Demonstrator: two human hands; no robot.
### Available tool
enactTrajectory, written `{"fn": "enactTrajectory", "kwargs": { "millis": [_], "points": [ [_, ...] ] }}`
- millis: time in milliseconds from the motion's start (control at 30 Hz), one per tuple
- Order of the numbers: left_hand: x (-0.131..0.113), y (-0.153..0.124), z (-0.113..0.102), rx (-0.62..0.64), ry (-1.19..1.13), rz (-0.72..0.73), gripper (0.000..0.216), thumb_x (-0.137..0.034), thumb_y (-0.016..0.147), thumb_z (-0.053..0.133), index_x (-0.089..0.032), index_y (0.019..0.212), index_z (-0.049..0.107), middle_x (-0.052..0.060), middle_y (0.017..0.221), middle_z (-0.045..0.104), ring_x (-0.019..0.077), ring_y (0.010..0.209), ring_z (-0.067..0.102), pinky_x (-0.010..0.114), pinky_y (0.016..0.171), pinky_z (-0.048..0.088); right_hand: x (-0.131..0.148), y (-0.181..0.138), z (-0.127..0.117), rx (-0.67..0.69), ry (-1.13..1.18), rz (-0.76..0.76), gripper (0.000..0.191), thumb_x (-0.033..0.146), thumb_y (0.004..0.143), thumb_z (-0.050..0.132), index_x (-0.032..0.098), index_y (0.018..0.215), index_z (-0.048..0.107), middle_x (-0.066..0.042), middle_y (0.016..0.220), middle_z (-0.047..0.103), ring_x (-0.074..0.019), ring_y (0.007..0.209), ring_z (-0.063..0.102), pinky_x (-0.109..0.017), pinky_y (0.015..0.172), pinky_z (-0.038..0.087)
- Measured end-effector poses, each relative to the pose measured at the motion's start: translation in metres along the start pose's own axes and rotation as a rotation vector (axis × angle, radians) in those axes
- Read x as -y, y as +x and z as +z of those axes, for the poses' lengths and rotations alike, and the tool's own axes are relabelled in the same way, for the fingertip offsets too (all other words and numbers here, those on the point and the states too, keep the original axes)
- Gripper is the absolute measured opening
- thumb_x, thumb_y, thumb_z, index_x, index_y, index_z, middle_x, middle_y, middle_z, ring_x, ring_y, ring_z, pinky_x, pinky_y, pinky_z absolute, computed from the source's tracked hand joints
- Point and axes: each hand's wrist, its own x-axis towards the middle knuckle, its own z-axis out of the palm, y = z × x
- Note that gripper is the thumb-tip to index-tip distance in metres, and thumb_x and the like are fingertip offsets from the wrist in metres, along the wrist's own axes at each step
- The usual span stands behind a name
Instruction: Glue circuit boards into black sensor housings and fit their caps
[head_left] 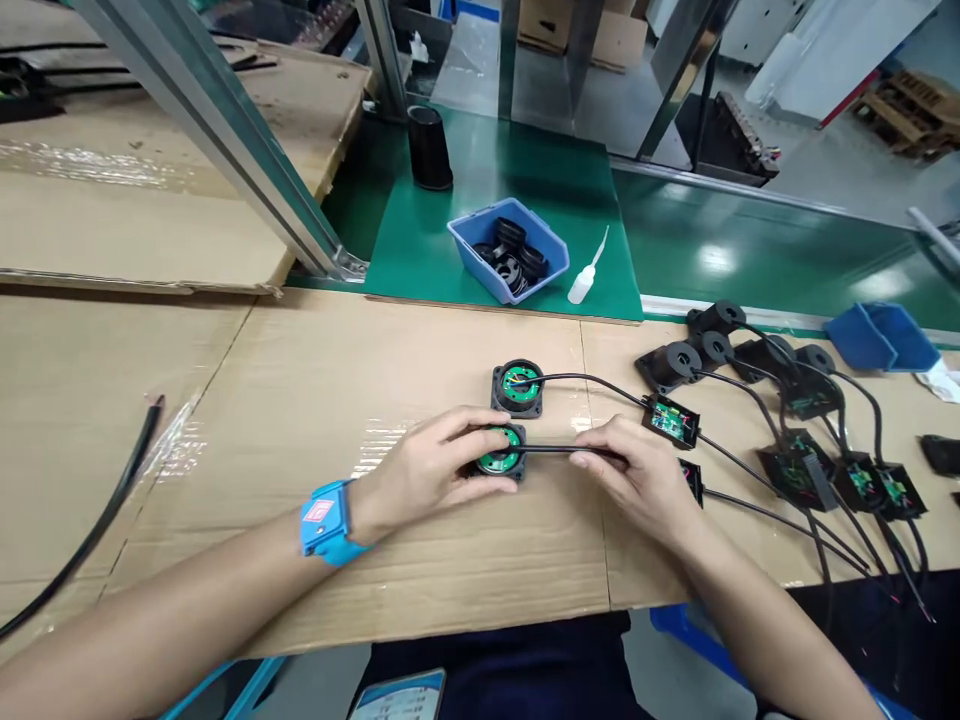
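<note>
Cardboard sheeting (315, 400) covers the bench, with a green mat (525, 190) beyond it. On it the left hand (427, 470) closes around a round black housing (501, 452) with a green board inside, while the right hand (637, 475) pinches its cable (551, 450), which runs left to right between both hands. A second identical housing (517, 387) lies just behind, untouched. Several more wired units (787, 420) cluster to the right, too tangled to count. One blue bin (508, 250) holds black rings, one glue bottle (587, 272) beside it.
</note>
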Motion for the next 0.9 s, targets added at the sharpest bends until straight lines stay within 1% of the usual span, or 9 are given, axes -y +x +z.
{"fn": "enactTrajectory", "kwargs": {
  "millis": [133, 333, 433, 533, 600, 667, 767, 833, 900],
  "points": [
    [-0.014, 0.001, 0.007, -0.042, 0.054, 0.035, 0.033, -0.047, 0.093, 0.068, -0.017, 0.105, 0.065, 0.011, 0.110, 0.071, 0.0201, 0.100, 0.072, 0.030, 0.083, 0.064, 0.002, 0.007, -0.012, -0.096, 0.003, -0.005, 0.016, 0.025, 0.092, 0.072, 0.018, 0.106, 0.075, -0.003, 0.081, 0.059, -0.0090, 0.069, 0.057, -0.022, 0.062, 0.048],
    [-0.023, 0.001, 0.005, -0.009, 0.176, 0.102, 0.029, -0.040, 0.092, 0.070, -0.013, 0.102, 0.063, 0.013, 0.108, 0.070, 0.0221, 0.096, 0.073, 0.032, 0.078, 0.064, 0.001, 0.004, -0.017, -0.019, 0.029, -0.081, 0.017, 0.020, 0.090, 0.072, 0.019, 0.108, 0.075, -0.003, 0.081, 0.062, -0.0108, 0.073, 0.059, -0.025, 0.064, 0.050],
    [-0.021, -0.001, 0.000, -0.010, 0.140, 0.110, 0.034, -0.040, 0.092, 0.070, -0.012, 0.108, 0.063, 0.013, 0.110, 0.069, 0.0211, 0.098, 0.072, 0.031, 0.078, 0.063, -0.001, 0.009, -0.023, 0.015, 0.028, -0.053, 0.021, 0.028, 0.090, 0.075, 0.021, 0.109, 0.074, -0.004, 0.091, 0.066, -0.0136, 0.086, 0.063, -0.028, 0.075, 0.052],
    [-0.006, 0.007, -0.008, 0.015, -0.017, 0.032, 0.033, -0.039, 0.096, 0.065, -0.015, 0.119, 0.062, 0.011, 0.117, 0.066, 0.0179, 0.109, 0.067, 0.029, 0.091, 0.059, -0.008, 0.023, -0.029, 0.007, -0.025, 0.035, 0.030, 0.036, 0.094, 0.070, 0.023, 0.122, 0.068, -0.005, 0.112, 0.069, -0.0171, 0.108, 0.062, -0.033, 0.093, 0.049],
    [0.011, 0.019, -0.010, -0.015, -0.049, -0.045, 0.037, -0.033, 0.095, 0.069, -0.014, 0.125, 0.058, 0.016, 0.133, 0.058, 0.0220, 0.126, 0.059, 0.035, 0.107, 0.052, -0.015, 0.035, -0.029, -0.013, -0.112, 0.073, 0.035, 0.036, 0.099, 0.063, 0.021, 0.130, 0.062, -0.005, 0.126, 0.067, -0.0184, 0.119, 0.059, -0.035, 0.103, 0.045],
    [0.029, 0.033, -0.009, -0.030, -0.026, -0.074, 0.049, -0.033, 0.090, 0.073, -0.010, 0.128, 0.052, 0.023, 0.146, 0.047, 0.0289, 0.139, 0.048, 0.043, 0.115, 0.045, -0.024, 0.046, -0.023, 0.024, -0.148, 0.116, 0.037, 0.038, 0.102, 0.057, 0.019, 0.134, 0.058, -0.006, 0.134, 0.064, -0.0198, 0.122, 0.060, -0.037, 0.105, 0.045],
    [0.045, 0.046, -0.002, 0.056, -0.102, -0.063, 0.044, -0.033, 0.093, 0.069, -0.011, 0.128, 0.053, 0.017, 0.135, 0.059, 0.0243, 0.130, 0.057, 0.037, 0.109, 0.050, -0.031, 0.056, -0.009, 0.072, -0.100, 0.161, 0.029, 0.037, 0.103, 0.053, 0.018, 0.120, 0.066, -0.007, 0.110, 0.071, -0.0179, 0.097, 0.067, -0.033, 0.082, 0.053],
    [0.045, 0.045, 0.001, 0.072, -0.129, -0.046, 0.032, -0.031, 0.095, 0.068, -0.014, 0.121, 0.060, 0.011, 0.124, 0.066, 0.0196, 0.119, 0.064, 0.031, 0.102, 0.054, -0.029, 0.057, -0.001, 0.006, -0.072, 0.119, 0.021, 0.033, 0.101, 0.058, 0.017, 0.108, 0.070, -0.005, 0.089, 0.067, -0.0144, 0.079, 0.063, -0.029, 0.069, 0.050],
    [0.041, 0.039, 0.003, 0.052, -0.095, -0.015, 0.026, -0.032, 0.093, 0.070, -0.015, 0.111, 0.065, 0.010, 0.123, 0.067, 0.0194, 0.115, 0.065, 0.030, 0.099, 0.055, -0.023, 0.056, 0.003, -0.088, -0.084, 0.030, 0.016, 0.028, 0.098, 0.063, 0.016, 0.104, 0.072, -0.004, 0.083, 0.063, -0.0129, 0.075, 0.058, -0.027, 0.070, 0.050]
  ]
}}
